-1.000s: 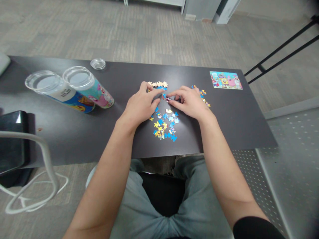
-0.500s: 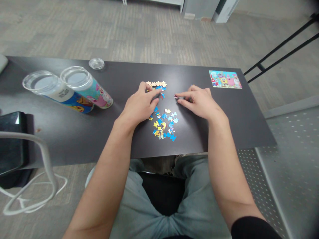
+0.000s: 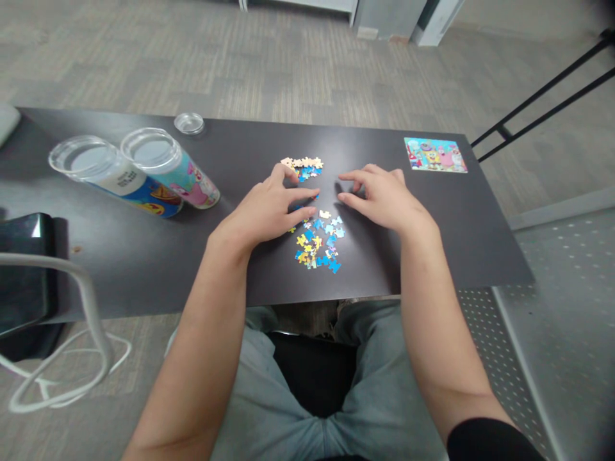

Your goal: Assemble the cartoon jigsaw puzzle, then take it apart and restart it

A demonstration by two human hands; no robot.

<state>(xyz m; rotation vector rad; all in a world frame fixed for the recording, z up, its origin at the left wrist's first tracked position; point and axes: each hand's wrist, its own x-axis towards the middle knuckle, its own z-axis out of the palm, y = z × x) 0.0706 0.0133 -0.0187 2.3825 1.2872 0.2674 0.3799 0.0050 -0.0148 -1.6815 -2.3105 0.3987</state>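
Observation:
My left hand (image 3: 269,205) is over the left side of the jigsaw pieces, its thumb and index finger stretched out and apart. A small blue and red piece peeks out by its index fingertip; the fingers partly hide it. Just beyond that hand lies a row of jigsaw pieces (image 3: 310,164), pale backs along the top and blue faces below. Nearer the table's front edge is a loose cluster of blue, yellow and white jigsaw pieces (image 3: 318,242). My right hand (image 3: 379,195) hovers to the right of the pieces, thumb and index finger apart, with nothing visible between them.
A colourful cartoon picture card (image 3: 436,155) lies at the far right of the dark table (image 3: 365,269). Two clear-topped printed canisters (image 3: 115,179) (image 3: 192,182) stand at left, with a clear round lid (image 3: 189,123) behind them. A black box (image 3: 24,269) and white cable (image 3: 86,301) are at near left.
My right hand no longer shows the small piece it pinched, and its fingers have spread. My left hand has shifted slightly towards me, its thumb and index finger now over the nearer pieces.

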